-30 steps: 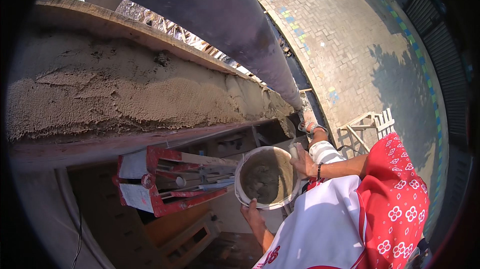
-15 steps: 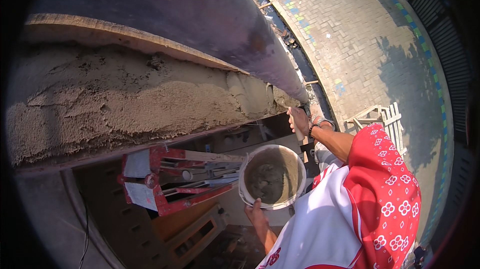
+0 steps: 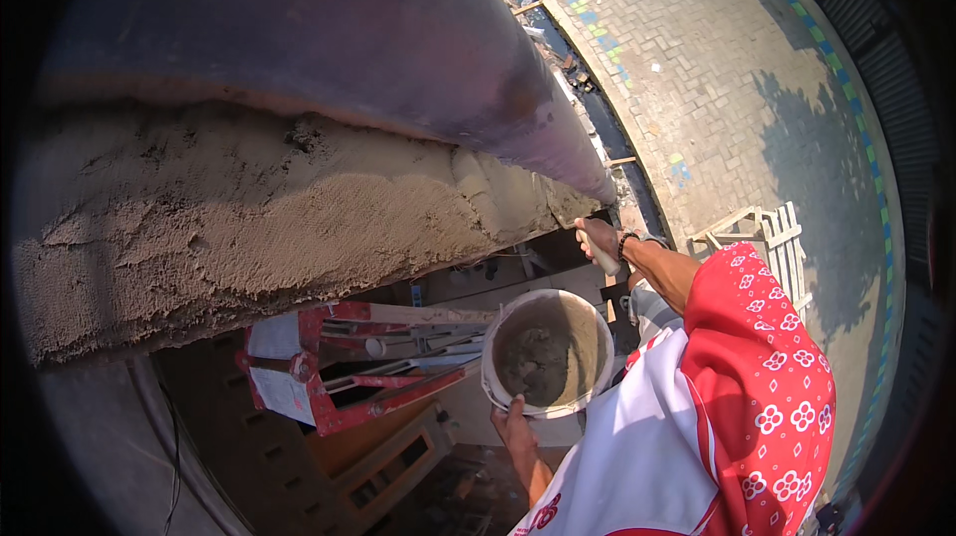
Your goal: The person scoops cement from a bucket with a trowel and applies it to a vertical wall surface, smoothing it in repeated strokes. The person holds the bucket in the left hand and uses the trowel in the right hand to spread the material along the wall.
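Observation:
My right hand (image 3: 597,235) is closed round the pale handle of a trowel (image 3: 604,260), close to the far right end of a band of wet mortar (image 3: 229,207). The trowel's blade is mostly hidden beyond my fist. Nearer to me, my left hand (image 3: 513,428) grips the near rim of a round, pale bucket (image 3: 488,377), with the thumb over the edge. Grey mortar (image 3: 538,352) lies inside the bucket, partly in shadow.
A dark, smooth, rounded surface (image 3: 299,28) runs above the mortar band. Below stands a red stepladder (image 3: 319,377) beside the bucket. To the right, far down, are a paved street (image 3: 677,68), a narrow ditch (image 3: 597,108) and a pale wooden rack (image 3: 782,247).
My right hand has turned, and the trowel handle now slants down to the right. The view has shifted, hiding the wooden edge above the mortar. My left hand keeps hold of the bucket.

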Available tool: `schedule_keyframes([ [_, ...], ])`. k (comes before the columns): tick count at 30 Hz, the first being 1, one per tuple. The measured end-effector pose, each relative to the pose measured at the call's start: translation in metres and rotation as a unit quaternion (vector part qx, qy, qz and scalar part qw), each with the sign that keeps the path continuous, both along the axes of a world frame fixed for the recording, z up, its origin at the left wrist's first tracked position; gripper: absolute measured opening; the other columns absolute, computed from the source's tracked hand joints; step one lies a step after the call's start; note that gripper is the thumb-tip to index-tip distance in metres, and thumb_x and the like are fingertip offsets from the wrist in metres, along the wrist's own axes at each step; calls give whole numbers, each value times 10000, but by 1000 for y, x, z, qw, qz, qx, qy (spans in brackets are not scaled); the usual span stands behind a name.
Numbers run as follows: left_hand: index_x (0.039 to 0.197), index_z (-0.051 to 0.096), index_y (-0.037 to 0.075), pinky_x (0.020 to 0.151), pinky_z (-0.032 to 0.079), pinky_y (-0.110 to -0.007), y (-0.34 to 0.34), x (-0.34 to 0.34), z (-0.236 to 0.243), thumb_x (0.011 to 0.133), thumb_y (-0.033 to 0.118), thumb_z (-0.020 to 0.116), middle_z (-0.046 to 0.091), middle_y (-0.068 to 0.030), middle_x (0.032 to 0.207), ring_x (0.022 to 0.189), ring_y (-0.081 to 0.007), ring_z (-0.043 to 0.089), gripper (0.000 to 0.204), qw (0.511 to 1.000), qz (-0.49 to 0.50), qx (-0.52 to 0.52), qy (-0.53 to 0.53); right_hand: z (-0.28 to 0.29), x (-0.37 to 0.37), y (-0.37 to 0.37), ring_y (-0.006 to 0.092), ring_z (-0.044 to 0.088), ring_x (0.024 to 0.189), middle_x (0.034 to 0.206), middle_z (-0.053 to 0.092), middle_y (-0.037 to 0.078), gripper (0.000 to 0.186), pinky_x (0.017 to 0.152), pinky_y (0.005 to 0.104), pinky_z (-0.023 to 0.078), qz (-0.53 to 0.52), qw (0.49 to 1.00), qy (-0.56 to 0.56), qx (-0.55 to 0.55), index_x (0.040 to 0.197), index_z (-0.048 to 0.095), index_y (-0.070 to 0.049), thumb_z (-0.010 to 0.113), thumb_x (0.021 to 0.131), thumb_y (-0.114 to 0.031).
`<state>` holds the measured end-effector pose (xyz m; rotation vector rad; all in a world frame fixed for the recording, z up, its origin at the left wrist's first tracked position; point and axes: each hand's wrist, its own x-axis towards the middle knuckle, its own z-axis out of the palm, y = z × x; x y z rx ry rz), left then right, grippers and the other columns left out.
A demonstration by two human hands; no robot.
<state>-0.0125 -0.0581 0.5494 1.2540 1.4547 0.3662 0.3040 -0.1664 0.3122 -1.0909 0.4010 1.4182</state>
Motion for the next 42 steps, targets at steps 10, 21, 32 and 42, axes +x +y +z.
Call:
schedule_keyframes([
  [10, 1195, 558, -36, 654, 491, -275, 5, 12, 4, 810, 29, 607, 640, -94, 1033, 816, -171, 618, 393, 997, -40, -37, 55, 3, -40, -17, 180, 516, 494, 642, 494, 33, 382, 425, 363, 461, -117, 991, 60, -23, 866, 517, -107, 439, 942, -472],
  [21, 1146, 573, -17, 377, 379, -280, 0, 15, 10, 833, 60, 588, 629, -76, 890, 589, -158, 560, 323, 994, -75, -55, 62, 61, 30, 4, 135, 469, 476, 589, 466, 0, 354, 385, 274, 401, -55, 989, 63, 120, 851, 464, -132, 402, 972, -458],
  [32, 1179, 528, 24, 270, 264, -284, 5, 22, 14, 877, 133, 580, 578, -85, 729, 396, -170, 485, 326, 984, -151, -71, 61, 131, 31, 19, 113, 468, 449, 597, 464, 4, 327, 382, 275, 422, -24, 997, -7, 76, 823, 468, -110, 409, 968, -397],
  [42, 1138, 560, 3, 282, 253, -268, -9, 42, 25, 857, 133, 580, 594, -88, 785, 424, -146, 462, 311, 988, -103, -24, 115, 201, -64, -20, 140, 505, 476, 629, 481, 22, 359, 414, 315, 434, -40, 973, -170, 149, 853, 457, -102, 415, 962, -442],
])
